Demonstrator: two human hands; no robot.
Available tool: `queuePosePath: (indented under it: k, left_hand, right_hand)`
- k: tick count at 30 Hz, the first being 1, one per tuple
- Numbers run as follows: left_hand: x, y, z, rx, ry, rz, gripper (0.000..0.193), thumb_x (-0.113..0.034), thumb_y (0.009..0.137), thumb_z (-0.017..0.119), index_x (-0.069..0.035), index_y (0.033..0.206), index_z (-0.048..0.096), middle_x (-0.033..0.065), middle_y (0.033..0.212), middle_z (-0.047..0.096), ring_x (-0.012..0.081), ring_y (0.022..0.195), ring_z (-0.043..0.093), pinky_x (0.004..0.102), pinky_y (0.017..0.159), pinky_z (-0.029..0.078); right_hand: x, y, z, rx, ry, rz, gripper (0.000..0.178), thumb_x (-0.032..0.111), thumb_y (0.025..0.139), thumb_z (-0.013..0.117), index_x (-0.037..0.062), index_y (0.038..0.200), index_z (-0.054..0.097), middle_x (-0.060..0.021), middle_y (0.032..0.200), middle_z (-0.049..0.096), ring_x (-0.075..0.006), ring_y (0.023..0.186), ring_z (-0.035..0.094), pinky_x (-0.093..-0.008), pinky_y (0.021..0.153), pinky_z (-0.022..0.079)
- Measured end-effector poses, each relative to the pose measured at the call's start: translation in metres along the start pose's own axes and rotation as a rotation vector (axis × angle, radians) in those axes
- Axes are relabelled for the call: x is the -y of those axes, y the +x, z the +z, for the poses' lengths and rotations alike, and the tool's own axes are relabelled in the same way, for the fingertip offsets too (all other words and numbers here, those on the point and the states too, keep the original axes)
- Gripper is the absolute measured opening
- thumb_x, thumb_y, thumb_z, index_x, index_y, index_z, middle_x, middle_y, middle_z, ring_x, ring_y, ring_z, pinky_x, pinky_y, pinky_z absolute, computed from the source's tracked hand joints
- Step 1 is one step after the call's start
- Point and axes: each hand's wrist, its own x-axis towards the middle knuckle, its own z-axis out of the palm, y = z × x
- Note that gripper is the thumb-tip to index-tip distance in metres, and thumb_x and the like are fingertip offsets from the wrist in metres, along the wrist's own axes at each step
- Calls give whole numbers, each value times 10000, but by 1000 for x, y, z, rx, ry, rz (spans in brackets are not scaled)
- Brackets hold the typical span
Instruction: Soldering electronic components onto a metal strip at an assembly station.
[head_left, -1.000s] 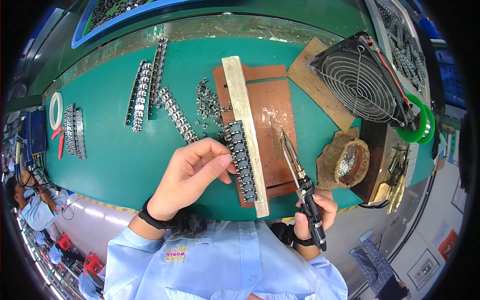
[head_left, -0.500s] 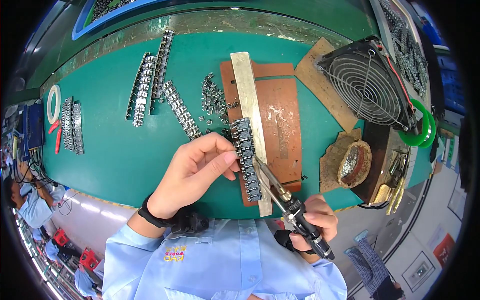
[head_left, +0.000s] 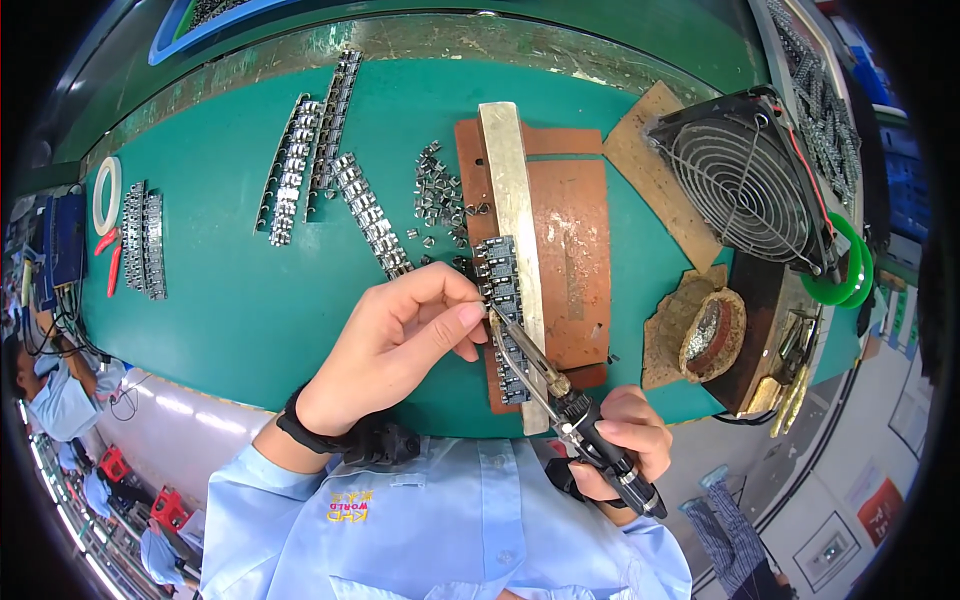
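Note:
A row of small black components [head_left: 503, 265] lies along the left side of a pale metal bar [head_left: 508, 160] on a brown board [head_left: 567, 235]. My left hand [head_left: 385, 345] is closed in a pinch at the row's left edge; whatever its fingertips hold is too small to make out. In my right hand [head_left: 638, 435] is a black-handled soldering iron [head_left: 585, 420] with a thin feed tube alongside. Its tip crosses over the row and reaches the left edge, close by my left fingertips. Loose small metal clips [head_left: 435, 190] are heaped just beyond the left hand.
Strips of metal parts [head_left: 290, 175] lie at the far left. A tape ring [head_left: 106, 200] and red-handled tool [head_left: 114, 268] are at the left edge. To the right stand a caged fan [head_left: 745, 185], a round crusted dish [head_left: 712, 338] and a green spool [head_left: 848, 262].
The soldering iron's tip has moved left across the component row, from its right side to its left edge by my left fingertips. My left hand keeps its pinch. The whole view has shifted slightly.

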Motion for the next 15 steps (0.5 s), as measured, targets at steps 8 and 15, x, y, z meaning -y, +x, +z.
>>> queuePosePath:
  k: [8,15]
  left_hand:
    - [0,-1,-3,6,1,10,129,-118,894,486,9,891,510,35,805,559,83,748,538,218,678,447]
    - [-1,-2,-1,4,4,21,130,-118,894,487,10,893,509,33,811,559,82,745,536,220,672,449]
  right_hand:
    - [2,1,3,-12,-5,11,388,156,590,761,20,905,578,-88,634,544,-188,504,497,-283,454,365]
    - [5,5,-1,22,-19,16,393,152,587,759,16,911,581,-90,629,544,-190,501,496,-282,454,369]
